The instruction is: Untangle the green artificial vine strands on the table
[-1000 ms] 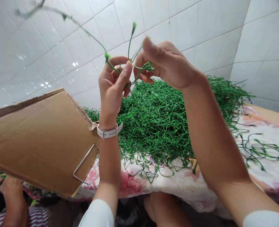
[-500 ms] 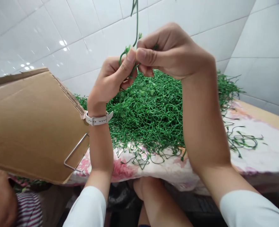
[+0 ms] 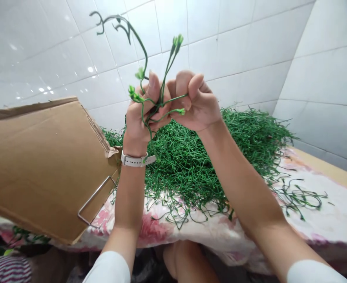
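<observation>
Between my hands is a branching green plastic stem (image 3: 159, 103) with pale green bud-like tips. My left hand (image 3: 142, 110), with a white watch strap on the wrist, is closed around its middle. One long dark green shoot curves up and to the left from that grip. My right hand (image 3: 198, 100) is beside it, its fingers pinching one thin side branch. Behind and below both hands lies a big tangled heap of similar green stems (image 3: 188, 161).
A cardboard sheet or box side (image 3: 44, 165) stands on the left, a bent metal wire frame (image 3: 95, 200) at its lower corner. A floral cloth (image 3: 156, 228) covers the table. Loose stems (image 3: 303, 196) lie on the right. White tiled walls (image 3: 235, 43) rise behind. Another person's striped clothing (image 3: 13, 269) shows lower left.
My right hand has turned and lowered, and the right forearm swung inward. More of the stem's branches now show, spread out above my left hand. The view has tilted slightly upward.
</observation>
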